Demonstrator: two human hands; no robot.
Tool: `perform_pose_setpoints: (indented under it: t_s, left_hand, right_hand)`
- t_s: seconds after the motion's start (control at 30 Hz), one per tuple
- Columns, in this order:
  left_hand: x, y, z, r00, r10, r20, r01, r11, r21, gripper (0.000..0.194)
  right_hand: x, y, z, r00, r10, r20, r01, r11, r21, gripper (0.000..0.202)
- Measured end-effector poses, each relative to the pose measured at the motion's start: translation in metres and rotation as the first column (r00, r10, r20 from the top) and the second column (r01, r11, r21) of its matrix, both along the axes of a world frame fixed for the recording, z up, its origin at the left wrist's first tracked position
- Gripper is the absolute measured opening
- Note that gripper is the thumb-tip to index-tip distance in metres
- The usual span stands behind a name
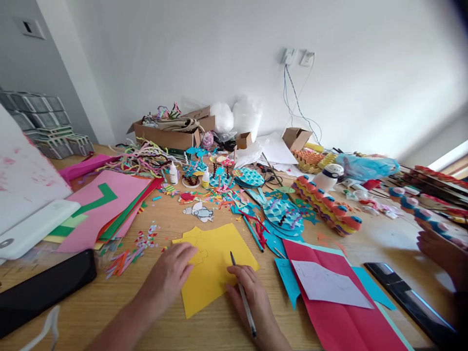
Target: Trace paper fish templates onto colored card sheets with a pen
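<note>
A sheet of yellow paper (228,246) lies on the table in front of me, with pencil-thin outlines drawn on its upper left part. My left hand (171,268) is at the sheet's left edge, slightly blurred, its fingers extended over the drawn lines and holding nothing. Between the fingers of my right hand (248,295) is a clear-barrelled pen (244,300) with a dark end pointing up and away. That hand rests at the paper's lower right edge. Just beyond the sheet lie grey-blue fish cutouts (202,211).
Left are coloured sheets (124,183), paper scraps (137,248) and a black phone (47,278). Glue bottles (173,173) and blue paper fish (281,214) stand or lie behind. Right are red paper (325,319) and a white drawing (329,282). Another person's hand (442,253) holds a painted egg-carton strip (427,214).
</note>
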State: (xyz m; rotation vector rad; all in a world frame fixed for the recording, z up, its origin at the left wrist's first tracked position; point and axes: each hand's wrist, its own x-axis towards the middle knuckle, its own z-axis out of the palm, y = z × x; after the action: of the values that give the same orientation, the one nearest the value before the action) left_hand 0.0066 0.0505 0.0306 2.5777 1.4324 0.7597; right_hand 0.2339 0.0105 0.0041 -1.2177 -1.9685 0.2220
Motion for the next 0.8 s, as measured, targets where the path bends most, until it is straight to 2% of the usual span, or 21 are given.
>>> perform_pose_setpoints:
  t_s: [0.13, 0.23, 0.33, 0.4, 0.53, 0.8]
  left_hand:
    - [0.001, 0.063, 0.011, 0.984, 0.140, -0.107, -0.155, 0.978, -0.140, 0.037]
    - [0.005, 0.109, 0.010, 0.971, 0.199, -0.131, -0.220, 0.960, -0.172, 0.039]
    - [0.012, 0.139, 0.007, 0.962, 0.214, -0.169, -0.247, 0.947, -0.208, 0.034]
    - [0.018, 0.147, 0.005, 0.962, 0.192, -0.193, -0.232, 0.949, -0.212, 0.032]
    - [0.028, 0.146, 0.005, 0.970, 0.080, -0.231, -0.129, 0.970, -0.206, 0.035]
    - [0.031, 0.154, 0.008, 0.951, -0.100, -0.294, 0.027, 0.970, -0.242, 0.033]
  right_hand:
    - [0.001, 0.000, 0.000, 1.000, -0.011, -0.015, 0.012, 0.999, 0.049, 0.028]
    - [0.001, 0.000, -0.001, 1.000, -0.010, -0.019, 0.011, 0.998, 0.061, 0.027]
    - [0.000, -0.001, 0.000, 1.000, -0.016, -0.024, 0.017, 0.999, 0.042, 0.026]
    - [-0.001, -0.001, 0.001, 0.999, -0.019, -0.030, 0.020, 0.999, 0.026, 0.025]
    - [-0.001, 0.000, 0.000, 0.999, -0.022, -0.045, 0.022, 1.000, 0.007, 0.024]
    - [-0.001, -0.001, -0.011, 0.996, -0.052, -0.073, 0.048, 0.997, -0.054, 0.023]
